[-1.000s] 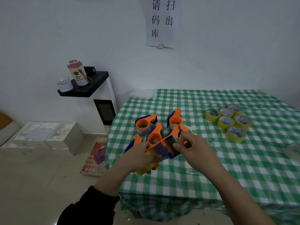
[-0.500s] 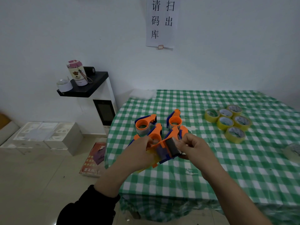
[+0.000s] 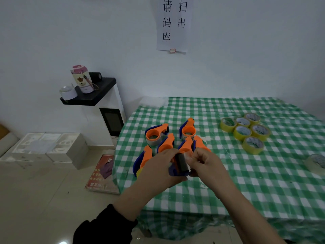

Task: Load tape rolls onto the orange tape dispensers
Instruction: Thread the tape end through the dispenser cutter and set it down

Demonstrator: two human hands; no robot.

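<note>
While the left hand [image 3: 158,170] grips the orange tape dispenser [image 3: 181,164] and the right hand [image 3: 204,162] pinches its roller end, a slipped pinch could misthread the tape.

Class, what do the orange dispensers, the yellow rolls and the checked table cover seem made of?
Dispensers: likely moulded plastic, smooth uniform orange and blue. Rolls: yellowish translucent tape film, shiny edges. Cover: thin cloth or vinyl; it drapes over the edge.
</note>
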